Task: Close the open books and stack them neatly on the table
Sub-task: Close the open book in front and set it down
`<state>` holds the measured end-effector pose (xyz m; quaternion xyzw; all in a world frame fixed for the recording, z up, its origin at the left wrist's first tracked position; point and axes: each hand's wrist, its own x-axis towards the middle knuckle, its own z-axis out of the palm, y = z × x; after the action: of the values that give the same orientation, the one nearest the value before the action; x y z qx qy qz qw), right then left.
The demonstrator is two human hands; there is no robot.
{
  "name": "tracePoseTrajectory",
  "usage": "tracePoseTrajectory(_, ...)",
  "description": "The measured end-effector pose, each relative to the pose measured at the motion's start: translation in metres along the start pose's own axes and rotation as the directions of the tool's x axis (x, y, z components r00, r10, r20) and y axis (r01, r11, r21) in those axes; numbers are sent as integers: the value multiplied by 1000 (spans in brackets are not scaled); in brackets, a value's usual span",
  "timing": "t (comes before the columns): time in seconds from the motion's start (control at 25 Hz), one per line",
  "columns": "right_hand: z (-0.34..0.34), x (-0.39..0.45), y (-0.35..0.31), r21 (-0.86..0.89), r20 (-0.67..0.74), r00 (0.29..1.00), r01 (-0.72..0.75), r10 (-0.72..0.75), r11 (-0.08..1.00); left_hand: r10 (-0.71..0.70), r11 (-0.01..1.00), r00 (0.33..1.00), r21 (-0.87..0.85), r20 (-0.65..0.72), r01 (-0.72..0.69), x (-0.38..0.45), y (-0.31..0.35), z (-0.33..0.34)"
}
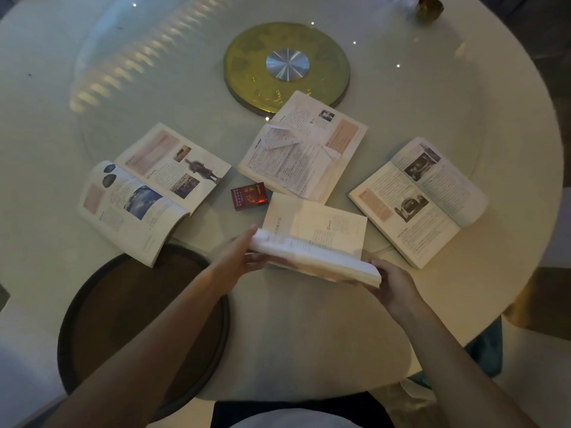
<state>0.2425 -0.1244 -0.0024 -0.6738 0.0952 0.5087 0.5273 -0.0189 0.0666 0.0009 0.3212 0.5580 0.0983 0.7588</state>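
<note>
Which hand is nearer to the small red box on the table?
Left. The left hand grips the near book's left edge, just below the red box; the right hand holds the far right corner.

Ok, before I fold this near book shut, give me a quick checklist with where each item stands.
1. Both hands on the near book: left hand at its left end, right hand under the right corner. Ok.
2. Book closed: no, the front half is only lifted. Not ok.
3. Fingers clear of the fold: left fingers sit beneath the raised pages; cannot tell.
4. Red pack clear of the book: apart, just behind it. Ok.
5. Other books closed: left book, middle book and right book all lie open. Not ok.
6. Middle book's pages flat: creased and folded over. Not ok.
</note>
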Motion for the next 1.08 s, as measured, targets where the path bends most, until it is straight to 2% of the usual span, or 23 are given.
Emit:
tracePoseTrajectory(0.08,7,16,-9,94,23,999,-35,33,995,2,994,1000,-108,-24,-4,6,4,9)
tracePoseTrajectory(0.16,13,31,-15,49,28,999,-32,31,998,-30,995,997,-102,-72,23,12,-2,18)
tracePoseTrajectory(0.24,17,44,-20,-143,43,999,0,7,990,-71,997,992,5,-105,72,16,-19,32)
tracePoseTrajectory(0.28,18,52,-21,-331,32,999,35,-26,943,-98,995,988,20,-119,101,16,-30,41)
tracePoseTrajectory(0.32,18,61,-22,-583,-3,995,76,-96,809,-123,992,984,22,-131,127,18,-42,50)
tracePoseTrajectory(0.36,18,71,-23,-811,-31,974,106,-223,576,-139,990,980,18,-142,143,18,-52,60)
tracePoseTrajectory(0.4,21,80,-27,-929,16,930,150,-368,338,-145,989,978,13,-153,149,19,-60,69)
tracePoseTrajectory(0.44,25,90,-30,-962,132,885,222,-447,156,-139,990,974,-4,-178,140,21,-67,80)
tracePoseTrajectory(0.48,31,95,-32,-949,262,843,313,-470,33,-122,992,970,-6,-210,124,23,-72,86)
tracePoseTrajectory(0.56,40,104,-33,-910,412,812,388,-413,-143,-73,997,952,13,-297,81,28,-76,95)
tracePoseTrajectory(0.64,37,105,-23,-894,445,782,360,-436,-266,-48,996,923,56,-382,75,31,-76,98)
tracePoseTrajectory(0.68,32,101,-16,-897,438,774,342,-458,-280,-32,994,910,80,-413,71,30,-75,97)
tracePoseTrajectory(0.72,27,94,-10,-910,412,789,330,-456,-250,-6,988,897,133,-442,73,28,-74,94)
tracePoseTrajectory(0.88,10,72,22,-935,324,888,352,-328,30,214,869,870,493,-443,38,27,-75,77)
tracePoseTrajectory(0.96,4,62,35,-909,317,915,368,-250,196,239,837,869,546,-433,42,34,-76,70)
tracePoseTrajectory(1.08,-2,55,35,-873,322,929,365,-180,324,325,754,846,655,-422,37,29,-62,83)
